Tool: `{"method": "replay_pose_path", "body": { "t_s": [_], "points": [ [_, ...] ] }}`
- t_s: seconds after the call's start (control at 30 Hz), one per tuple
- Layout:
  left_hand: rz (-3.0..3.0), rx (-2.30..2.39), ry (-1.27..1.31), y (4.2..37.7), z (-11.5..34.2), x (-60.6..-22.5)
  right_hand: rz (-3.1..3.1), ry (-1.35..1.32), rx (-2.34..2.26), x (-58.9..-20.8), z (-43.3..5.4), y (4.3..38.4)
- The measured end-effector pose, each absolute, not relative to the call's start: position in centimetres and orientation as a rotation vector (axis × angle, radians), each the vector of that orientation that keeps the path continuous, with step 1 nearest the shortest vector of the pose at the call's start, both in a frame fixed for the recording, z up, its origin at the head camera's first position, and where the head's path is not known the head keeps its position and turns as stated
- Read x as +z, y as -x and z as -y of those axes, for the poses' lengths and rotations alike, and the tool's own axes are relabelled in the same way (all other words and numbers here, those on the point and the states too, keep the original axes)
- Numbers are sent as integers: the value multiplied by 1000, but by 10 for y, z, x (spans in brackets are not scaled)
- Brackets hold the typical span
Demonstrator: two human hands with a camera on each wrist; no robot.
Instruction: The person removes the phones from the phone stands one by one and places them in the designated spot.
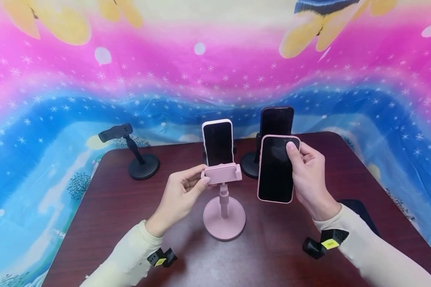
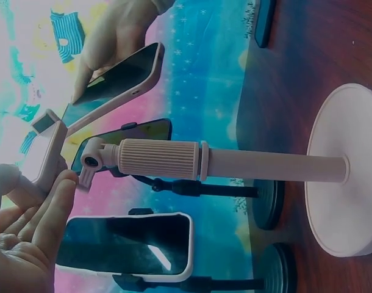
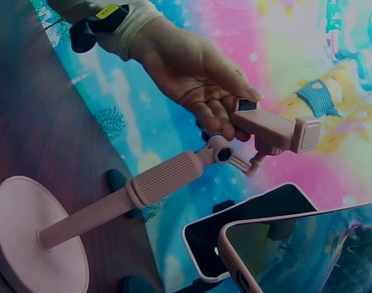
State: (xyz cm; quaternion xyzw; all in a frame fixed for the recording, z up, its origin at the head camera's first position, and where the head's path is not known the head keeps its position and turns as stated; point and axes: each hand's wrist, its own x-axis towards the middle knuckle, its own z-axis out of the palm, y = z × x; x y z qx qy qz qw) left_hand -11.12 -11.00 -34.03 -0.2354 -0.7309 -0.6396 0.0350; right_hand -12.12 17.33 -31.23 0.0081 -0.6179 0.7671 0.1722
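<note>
In the head view a pink phone stand (image 1: 224,220) stands upright on its round base, mid-table. My left hand (image 1: 179,195) pinches the left end of its clamp (image 1: 220,173) between thumb and fingers. The left wrist view shows the ribbed stem (image 2: 158,159) and the joint under the clamp. My right hand (image 1: 311,181) grips a smartphone in a pink case (image 1: 276,171) by its right edge, thumb on the dark screen. The phone is upright in the air, right of the clamp and apart from it. No phone sits in the clamp (image 3: 265,128) in the right wrist view.
Behind the pink stand, a white-edged phone (image 1: 218,143) sits in a holder. Back right, a dark phone (image 1: 276,119) rests on a black stand (image 1: 249,165). Another black stand (image 1: 143,165) is back left. A dark flat object (image 1: 360,215) lies partly behind my right forearm.
</note>
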Motion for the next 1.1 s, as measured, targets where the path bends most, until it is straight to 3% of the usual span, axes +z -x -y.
{"method": "replay_pose_path", "body": {
  "t_s": [1.1],
  "points": [
    [2006, -2108, 664, 105, 110, -343, 1866, 0, 2187, -347, -189, 106]
  ]
}}
